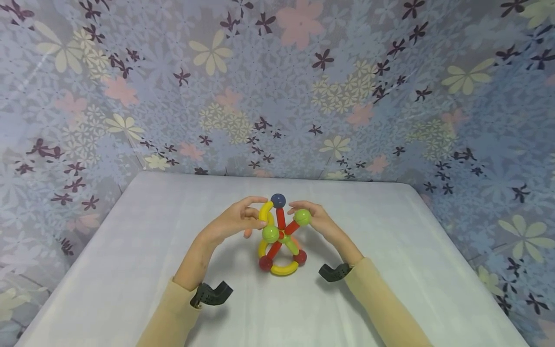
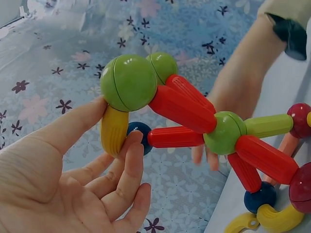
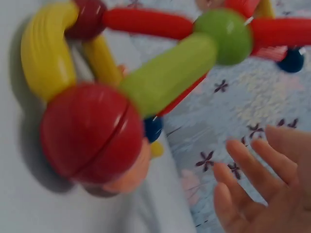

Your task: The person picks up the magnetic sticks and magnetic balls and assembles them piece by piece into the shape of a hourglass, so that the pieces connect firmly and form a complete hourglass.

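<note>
A toy structure of coloured balls and rods stands upright on the table. At its centre is a green hub ball (image 2: 225,132), with red rods (image 2: 182,108) and a lime rod (image 3: 170,73) spreading from it. My left hand (image 1: 231,220) pinches a yellow curved rod (image 2: 114,131) between thumb and fingers, just under an outer green ball (image 2: 129,82). A blue ball (image 1: 278,200) tops the structure near those fingertips. On the other side, my right hand (image 1: 323,222) holds nothing; its fingers are loosely spread behind another green ball (image 1: 302,217).
Dark red balls (image 1: 266,263) and a yellow curved rod (image 1: 284,269) form the base, along with an orange curved piece (image 3: 133,170). A white cloth covers the table (image 1: 130,260). Behind it hangs a flowered curtain (image 1: 277,96). Each wrist wears a dark camera mount (image 1: 212,294).
</note>
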Motion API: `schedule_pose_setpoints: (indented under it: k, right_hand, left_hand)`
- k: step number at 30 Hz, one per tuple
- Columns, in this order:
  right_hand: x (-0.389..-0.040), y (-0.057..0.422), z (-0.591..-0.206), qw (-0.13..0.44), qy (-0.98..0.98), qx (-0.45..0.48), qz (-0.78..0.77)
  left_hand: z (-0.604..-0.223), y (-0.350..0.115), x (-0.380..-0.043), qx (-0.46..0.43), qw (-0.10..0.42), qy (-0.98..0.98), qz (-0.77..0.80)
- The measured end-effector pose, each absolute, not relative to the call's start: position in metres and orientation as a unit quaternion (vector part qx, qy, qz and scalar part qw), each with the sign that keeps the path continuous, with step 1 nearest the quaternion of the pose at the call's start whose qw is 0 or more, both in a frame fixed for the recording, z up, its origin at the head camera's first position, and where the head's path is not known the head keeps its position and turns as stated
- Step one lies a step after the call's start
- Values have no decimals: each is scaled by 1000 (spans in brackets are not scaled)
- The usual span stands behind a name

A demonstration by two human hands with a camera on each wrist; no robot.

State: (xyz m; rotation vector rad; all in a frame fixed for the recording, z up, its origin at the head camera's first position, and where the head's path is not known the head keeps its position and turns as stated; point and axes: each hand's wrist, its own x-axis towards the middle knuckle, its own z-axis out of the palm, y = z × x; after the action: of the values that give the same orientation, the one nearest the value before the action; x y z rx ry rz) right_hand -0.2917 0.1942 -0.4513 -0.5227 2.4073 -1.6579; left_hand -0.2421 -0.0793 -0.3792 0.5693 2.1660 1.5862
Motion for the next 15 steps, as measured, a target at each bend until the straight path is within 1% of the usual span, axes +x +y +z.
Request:
schedule_pose_setpoints:
  k: [3, 6, 12, 15]
  right_hand:
    - [-302, 188, -458, 131, 812, -210, -529]
    - [-308, 182, -461, 158, 816, -226, -507]
    - [-321, 172, -473, 190, 802, -283, -491]
    - [-319, 169, -476, 199, 789, -318, -487]
  left_hand:
    - [-380, -80, -242, 204, 199, 773, 567]
    - [-380, -80, -242, 205, 200, 773, 566]
    - [-380, -81, -242, 209, 200, 774, 564]
    - [-380, -81, -243, 206, 201, 776, 561]
